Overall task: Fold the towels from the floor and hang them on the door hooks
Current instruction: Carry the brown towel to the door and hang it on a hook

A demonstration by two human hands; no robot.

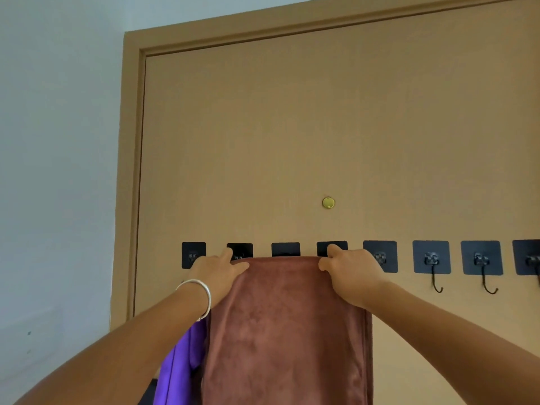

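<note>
Pinching the folded top edge of the brown towel [287, 325], the left hand [214, 277] and right hand [352, 273] held its two upper corners against the door hooks [285, 249]. Hanging looked nearly done for this plush, smooth towel; a purple towel [181, 366] hung beside it, and several hooks rightward stood bare.

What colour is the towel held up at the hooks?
Reddish brown towel, seen in the head view.

A home interior: a tan wooden door [321, 127] with stick-on hooks [432, 258], plain white wall [58, 141].
</note>
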